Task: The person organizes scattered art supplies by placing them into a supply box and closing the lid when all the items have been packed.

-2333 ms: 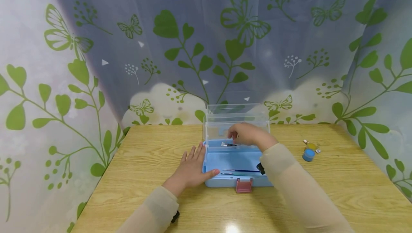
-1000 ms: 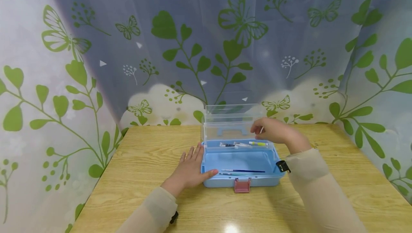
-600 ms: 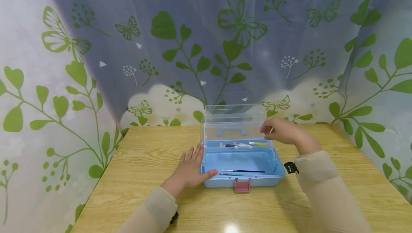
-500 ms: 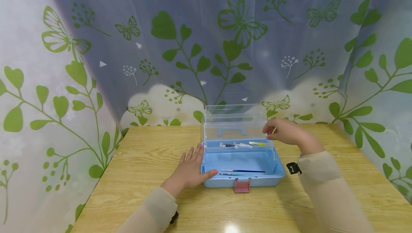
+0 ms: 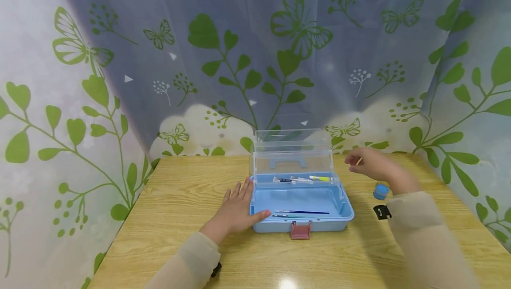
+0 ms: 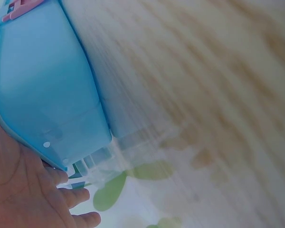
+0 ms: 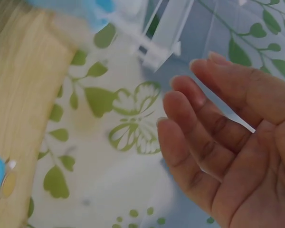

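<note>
My left hand rests along the left side of a light blue plastic storage box, fingers straight and thumb over the front rim. In the left wrist view the palm lies against the box wall. My right hand hovers right of the box, fingers loosely bent; the right wrist view shows nothing in it. Three paint tubes, a black-labelled one, a white one and a yellow one, lie in a row at the back. Two paintbrushes lie along the front of the box.
The box's clear lid stands raised at the back, and its pink latch hangs down in front. A blue paint pot stands on the wooden table below my right wrist. Beside it is a yellow pot. Patterned curtains rise behind.
My right hand has moved from over the back of the box out to its right, uncovering the row of tubes. The blue pot shows again. My left hand has stayed put.
</note>
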`<action>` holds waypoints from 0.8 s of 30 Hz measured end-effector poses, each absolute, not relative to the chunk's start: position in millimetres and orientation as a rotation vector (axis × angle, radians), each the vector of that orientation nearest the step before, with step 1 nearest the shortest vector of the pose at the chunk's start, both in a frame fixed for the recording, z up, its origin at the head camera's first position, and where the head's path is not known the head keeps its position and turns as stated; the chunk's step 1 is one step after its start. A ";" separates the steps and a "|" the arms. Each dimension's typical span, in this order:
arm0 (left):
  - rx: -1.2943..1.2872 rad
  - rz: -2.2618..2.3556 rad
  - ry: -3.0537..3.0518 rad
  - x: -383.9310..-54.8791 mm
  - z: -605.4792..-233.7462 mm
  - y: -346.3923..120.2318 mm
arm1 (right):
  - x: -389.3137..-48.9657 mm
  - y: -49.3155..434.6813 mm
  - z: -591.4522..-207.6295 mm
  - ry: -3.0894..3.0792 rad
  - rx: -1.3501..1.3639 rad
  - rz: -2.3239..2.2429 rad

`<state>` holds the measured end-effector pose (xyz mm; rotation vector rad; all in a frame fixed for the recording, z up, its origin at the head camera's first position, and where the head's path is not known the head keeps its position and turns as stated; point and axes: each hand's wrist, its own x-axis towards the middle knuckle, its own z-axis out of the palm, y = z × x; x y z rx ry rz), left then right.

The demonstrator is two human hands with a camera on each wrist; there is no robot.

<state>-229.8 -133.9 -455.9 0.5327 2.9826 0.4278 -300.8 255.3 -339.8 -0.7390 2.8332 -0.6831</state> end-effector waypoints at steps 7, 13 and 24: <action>0.527 0.444 2.983 -229.8 -454.4 -133.2 | -300.4 274.6 -345.4 2.893 -0.674 -0.654; 0.521 0.431 2.980 -230.5 -456.2 -132.7 | -303.7 293.4 -358.0 2.945 -0.659 -0.642; 0.522 0.423 2.981 -231.0 -456.4 -133.1 | -313.8 327.2 -380.0 2.978 -0.483 -0.695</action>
